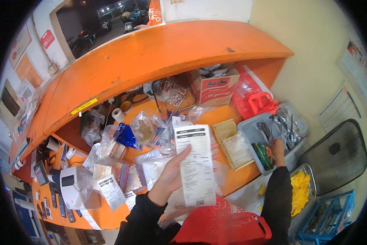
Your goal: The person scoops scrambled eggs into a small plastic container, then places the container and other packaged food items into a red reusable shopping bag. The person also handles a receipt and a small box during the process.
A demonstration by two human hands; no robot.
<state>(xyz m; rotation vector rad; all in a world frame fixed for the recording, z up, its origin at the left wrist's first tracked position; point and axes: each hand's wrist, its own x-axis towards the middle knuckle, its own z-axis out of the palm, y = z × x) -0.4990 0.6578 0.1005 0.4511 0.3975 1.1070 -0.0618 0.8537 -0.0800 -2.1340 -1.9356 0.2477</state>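
A long printed paper receipt (197, 171) is pinched under the thumb of my left hand (170, 175), its face turned up towards me. My right hand (277, 151) reaches into a grey plastic bin (246, 130), and its fingertips are partly hidden among the contents. Beside those fingers lie green packets (262, 155), and dark plastic cutlery in clear wrapping (289, 124) is heaped towards the back. Left of the bin is a cream two-part tray (224, 130) with thin white sticks in one compartment. A red carrier bag (220, 226) with white lettering stands below the receipt.
An orange shelf (171, 46) overhangs the work surface. Under it sit an Indomie carton (217, 88) and red bags (256, 102). A white label printer (76, 186) and several phones (61, 205) are at left. At lower right are a tub of yellow food (301, 191) and a blue basket (327, 217).
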